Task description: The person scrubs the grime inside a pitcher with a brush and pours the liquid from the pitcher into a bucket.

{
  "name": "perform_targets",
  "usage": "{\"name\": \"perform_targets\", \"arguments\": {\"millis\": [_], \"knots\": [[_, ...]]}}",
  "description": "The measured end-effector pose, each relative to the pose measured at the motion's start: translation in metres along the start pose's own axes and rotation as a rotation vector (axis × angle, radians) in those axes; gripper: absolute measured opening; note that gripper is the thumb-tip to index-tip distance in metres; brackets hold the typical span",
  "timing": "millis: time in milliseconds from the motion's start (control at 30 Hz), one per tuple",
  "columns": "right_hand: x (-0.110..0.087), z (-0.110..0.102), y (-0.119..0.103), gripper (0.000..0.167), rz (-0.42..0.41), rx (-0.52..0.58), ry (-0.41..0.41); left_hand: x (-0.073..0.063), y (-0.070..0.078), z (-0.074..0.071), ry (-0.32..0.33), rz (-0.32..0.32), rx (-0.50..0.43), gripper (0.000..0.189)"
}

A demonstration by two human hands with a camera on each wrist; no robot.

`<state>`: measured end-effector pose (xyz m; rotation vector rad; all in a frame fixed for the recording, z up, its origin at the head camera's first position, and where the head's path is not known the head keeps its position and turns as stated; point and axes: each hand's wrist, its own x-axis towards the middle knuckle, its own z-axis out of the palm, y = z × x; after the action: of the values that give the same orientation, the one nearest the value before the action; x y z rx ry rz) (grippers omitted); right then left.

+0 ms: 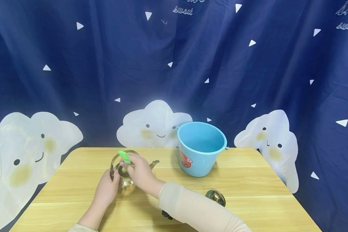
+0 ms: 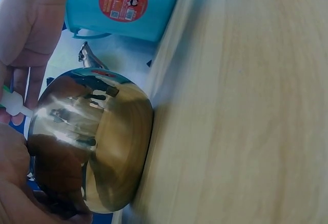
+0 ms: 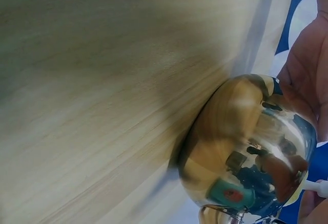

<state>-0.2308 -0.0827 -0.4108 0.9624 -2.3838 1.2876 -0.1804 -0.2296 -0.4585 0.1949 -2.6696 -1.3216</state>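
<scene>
A shiny gold metal kettle (image 1: 126, 183) with a hoop handle stands lidless on the table, its spout (image 1: 154, 163) pointing right. At its left side, my left hand (image 1: 108, 187) grips the body near the base of the handle. My right hand (image 1: 141, 172) is over the kettle's mouth and holds a tool with a bright green handle (image 1: 124, 157) and a white neck (image 2: 14, 102). That neck points down into the kettle, and the tool's far end is hidden inside. In the right wrist view the polished kettle wall (image 3: 251, 147) reflects the surroundings.
A light blue bucket (image 1: 198, 161) with a red round sticker stands at the back of the table, right of the kettle. Nearer the front, the gold kettle lid (image 1: 215, 197) lies knob up beside my right sleeve (image 1: 197, 206). Behind the wooden table (image 1: 258, 199) hangs a dark blue curtain (image 1: 150, 74).
</scene>
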Motion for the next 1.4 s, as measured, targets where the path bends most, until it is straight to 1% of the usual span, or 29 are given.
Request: {"name": "perform_targets", "arguments": {"millis": [133,267,467,600,767,900,1000,1233,1400], "knots": [[0.0,0.0,-0.001,0.01,0.002,-0.016,-0.018,0.0,0.001,0.0,-0.006,-0.011,-0.003,0.05],[0.001,0.0,-0.002,0.011,0.015,-0.007,-0.03,0.0,0.003,0.0,-0.007,-0.011,-0.005,0.038],[0.003,-0.001,-0.003,0.012,0.017,-0.016,-0.049,-0.001,0.004,0.0,-0.009,-0.004,-0.029,0.034],[0.006,-0.002,-0.003,0.014,0.04,-0.022,-0.069,-0.001,0.004,0.0,-0.004,-0.002,-0.036,0.034],[0.012,-0.003,-0.004,0.013,0.087,0.008,-0.092,0.001,0.003,0.001,-0.002,0.001,-0.05,0.038],[0.015,-0.004,-0.004,0.012,0.119,0.037,-0.11,0.0,0.002,0.001,0.003,-0.009,-0.044,0.05],[0.017,-0.004,-0.005,0.011,0.143,0.052,-0.121,0.0,0.003,0.0,0.002,-0.014,-0.037,0.055],[0.02,-0.006,-0.005,0.011,0.178,0.118,-0.139,-0.001,0.004,0.0,-0.007,-0.019,-0.037,0.053],[0.022,-0.008,-0.005,0.011,0.185,0.127,-0.141,-0.001,0.004,0.001,-0.004,-0.026,-0.026,0.054]]}}
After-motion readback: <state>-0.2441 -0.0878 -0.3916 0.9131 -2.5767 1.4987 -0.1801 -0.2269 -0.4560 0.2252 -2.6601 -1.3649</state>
